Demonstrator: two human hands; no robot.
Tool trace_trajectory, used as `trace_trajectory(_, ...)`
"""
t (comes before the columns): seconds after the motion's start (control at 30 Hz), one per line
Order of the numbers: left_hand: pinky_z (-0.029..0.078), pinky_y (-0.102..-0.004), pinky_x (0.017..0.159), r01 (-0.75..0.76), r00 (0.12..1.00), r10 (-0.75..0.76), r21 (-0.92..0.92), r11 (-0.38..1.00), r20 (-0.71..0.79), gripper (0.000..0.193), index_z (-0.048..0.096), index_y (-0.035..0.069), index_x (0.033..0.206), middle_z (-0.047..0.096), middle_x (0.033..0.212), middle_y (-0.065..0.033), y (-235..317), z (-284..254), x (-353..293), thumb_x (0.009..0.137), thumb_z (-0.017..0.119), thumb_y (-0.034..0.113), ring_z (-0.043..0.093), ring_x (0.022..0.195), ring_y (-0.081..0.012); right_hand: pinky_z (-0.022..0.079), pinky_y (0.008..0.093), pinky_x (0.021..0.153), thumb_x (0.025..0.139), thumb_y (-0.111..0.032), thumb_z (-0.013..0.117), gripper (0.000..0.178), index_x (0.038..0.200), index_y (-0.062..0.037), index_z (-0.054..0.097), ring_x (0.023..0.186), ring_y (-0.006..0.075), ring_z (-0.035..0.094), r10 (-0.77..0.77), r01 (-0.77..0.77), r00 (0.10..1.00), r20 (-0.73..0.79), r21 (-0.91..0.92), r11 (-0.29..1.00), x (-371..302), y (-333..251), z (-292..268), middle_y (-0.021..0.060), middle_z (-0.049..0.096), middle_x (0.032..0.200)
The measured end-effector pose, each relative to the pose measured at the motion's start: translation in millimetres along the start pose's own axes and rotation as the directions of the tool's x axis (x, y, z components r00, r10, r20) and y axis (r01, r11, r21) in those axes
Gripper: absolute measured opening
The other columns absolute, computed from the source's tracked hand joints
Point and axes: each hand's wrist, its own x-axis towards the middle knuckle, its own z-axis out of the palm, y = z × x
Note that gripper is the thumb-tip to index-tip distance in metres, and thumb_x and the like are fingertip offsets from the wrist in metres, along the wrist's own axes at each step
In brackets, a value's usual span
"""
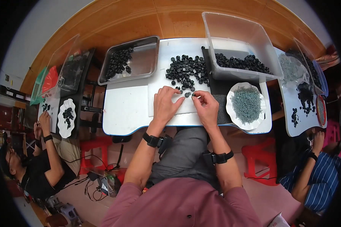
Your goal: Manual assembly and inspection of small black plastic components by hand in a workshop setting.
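My left hand (165, 103) is over the white board (157, 85), thumb and forefinger apart, their tips close to a small round black knob-like piece (187, 94). On the other side of that piece, my right hand (207, 109) has its thumb and forefinger pinched together; what sits between the tips is too small to make out. Just beyond both hands spreads a loose pile of the same black pieces (185, 70). To the right of my right hand stands a white scalloped plate (230, 109) heaped with thin grey-green screws (247, 104).
A metal tray (144, 72) with black pieces stands back left. At back right, a large clear bin (242, 73) holds more. Co-workers sit at neighbouring tables: one person (45, 162) at left, another (310, 178) at right. Red stools (259, 160) flank my legs.
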Motion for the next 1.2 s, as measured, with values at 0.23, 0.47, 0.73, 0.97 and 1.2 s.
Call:
trace_trajectory(0.23,0.045,-0.0403,0.08,-0.059,0.993,0.063,-0.049,0.997,0.102,0.027,0.072,0.01,0.105,0.063,0.096,-0.006,10.9,6.8,5.5,0.081,0.081,0.018,0.06,0.093,-0.0266,0.049,0.0246,0.058,0.086,-0.002,0.076,0.017,0.103,-0.0003,0.072,0.066,0.0091,0.064,0.018,-0.016,0.999,-0.027,0.066,0.998,0.5,3.7,0.4,0.0059,0.071,0.09)
trace_trajectory(0.47,0.052,-0.0299,0.071,0.2,0.975,-0.152,-0.34,0.919,0.162,0.026,0.074,0.004,0.112,0.071,0.089,-0.0053,4.7,10.4,1.0,0.087,0.078,0.009,0.065,0.078,-0.0154,0.05,0.0251,0.059,0.086,-0.001,0.075,0.017,0.103,-0.0004,0.072,0.067,0.01,0.065,0.019,-0.018,0.999,-0.03,0.039,0.999,-0.9,3.4,0.5,0.0063,0.072,0.091)
trace_trajectory(0.73,0.055,-0.0246,0.078,0.357,0.933,-0.242,-0.608,0.709,0.266,0.027,0.072,0.0,0.116,0.076,0.099,-0.0053,-3.1,8.0,-6.1,0.091,0.077,0.008,0.068,0.087,-0.0098,0.049,0.0244,0.058,0.085,-0.001,0.076,0.018,0.103,-0.001,0.073,0.065,0.0097,0.063,-0.024,0.024,0.999,0.029,0.015,1.0,-0.3,-1.8,-1.7,0.0064,0.073,0.09)
trace_trajectory(0.97,0.055,-0.0263,0.085,0.391,0.918,-0.221,-0.66,0.642,0.33,0.028,0.071,-0.001,0.118,0.075,0.107,-0.0059,-5.8,6.3,-6.5,0.091,0.076,0.005,0.07,0.096,-0.0123,0.048,0.0245,0.057,0.084,-0.002,0.077,0.019,0.103,-0.0016,0.074,0.064,0.0098,0.062,-0.059,0.058,0.997,0.049,0.029,0.998,-1.9,-2.7,-2.7,0.0064,0.073,0.091)
trace_trajectory(1.2,0.056,-0.0273,0.087,0.372,0.927,-0.209,-0.69,0.621,0.312,0.028,0.07,-0.001,0.118,0.075,0.107,-0.007,-8.7,8.4,-7.3,0.092,0.076,0.006,0.071,0.097,-0.0135,0.049,0.0256,0.058,0.084,-0.002,0.077,0.019,0.102,-0.0025,0.074,0.062,0.0116,0.061,-0.082,0.084,0.993,0.088,-0.026,0.996,-1.0,-6.8,-2.9,0.0068,0.073,0.09)
